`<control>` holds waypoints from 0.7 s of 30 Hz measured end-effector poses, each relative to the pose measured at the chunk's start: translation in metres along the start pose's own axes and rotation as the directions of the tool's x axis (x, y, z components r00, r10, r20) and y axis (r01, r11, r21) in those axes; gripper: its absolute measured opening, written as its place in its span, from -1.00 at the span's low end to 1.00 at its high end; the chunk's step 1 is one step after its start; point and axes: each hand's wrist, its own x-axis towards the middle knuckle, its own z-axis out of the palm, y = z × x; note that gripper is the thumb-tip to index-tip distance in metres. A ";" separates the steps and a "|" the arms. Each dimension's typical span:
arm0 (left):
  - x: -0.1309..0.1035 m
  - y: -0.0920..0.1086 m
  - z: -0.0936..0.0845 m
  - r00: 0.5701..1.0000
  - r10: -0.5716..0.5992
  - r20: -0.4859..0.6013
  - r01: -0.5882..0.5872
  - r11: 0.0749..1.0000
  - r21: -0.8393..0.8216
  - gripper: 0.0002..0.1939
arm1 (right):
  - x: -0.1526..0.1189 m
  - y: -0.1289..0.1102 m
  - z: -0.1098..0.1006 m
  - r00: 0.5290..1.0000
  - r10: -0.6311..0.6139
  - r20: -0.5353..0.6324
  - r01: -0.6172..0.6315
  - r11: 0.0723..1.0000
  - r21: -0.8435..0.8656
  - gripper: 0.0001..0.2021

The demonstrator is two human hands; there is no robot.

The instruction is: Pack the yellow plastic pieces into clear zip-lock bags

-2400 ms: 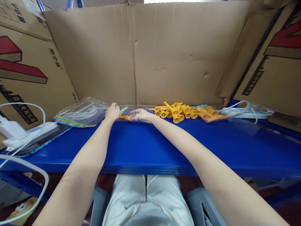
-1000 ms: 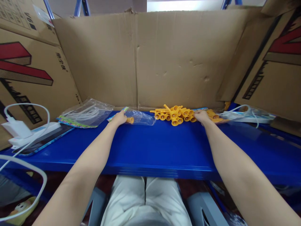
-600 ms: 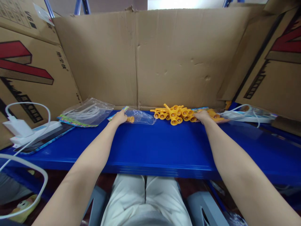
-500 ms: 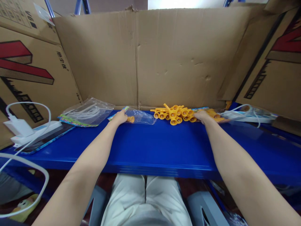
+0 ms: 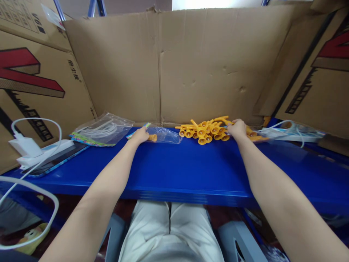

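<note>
Many yellow horns (image 5: 202,132) between left hand (image 5: 141,135), closed on bag (image 5: 168,136), and right hand (image 5: 237,128), closed on horns.

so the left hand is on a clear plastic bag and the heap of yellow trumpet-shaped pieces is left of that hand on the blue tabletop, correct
Not left: in the head view, the heap of yellow trumpet-shaped pieces is to the right of the left hand. The rest stands.

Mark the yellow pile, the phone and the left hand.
Yellow pile (image 5: 202,133): head view, on a flared end.
Phone (image 5: 59,158): head view, on its dark screen.
Left hand (image 5: 140,135): head view, on its back.
</note>
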 end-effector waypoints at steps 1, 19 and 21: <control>0.000 0.000 0.000 1.000 -0.001 0.003 0.000 1.000 0.005 -0.51 | -0.002 -0.005 -0.003 0.999 -0.015 -0.051 0.016 1.000 0.022 -0.76; 0.000 0.000 -0.002 0.999 0.032 -0.007 -0.032 0.999 0.014 -0.55 | -0.086 -0.109 -0.037 0.520 -0.503 0.690 0.171 0.853 0.493 -0.74; 0.001 -0.001 -0.001 1.000 0.028 -0.006 -0.028 1.000 -0.001 -0.56 | -0.089 -0.110 -0.037 0.471 -0.505 0.724 0.194 0.859 0.473 -0.75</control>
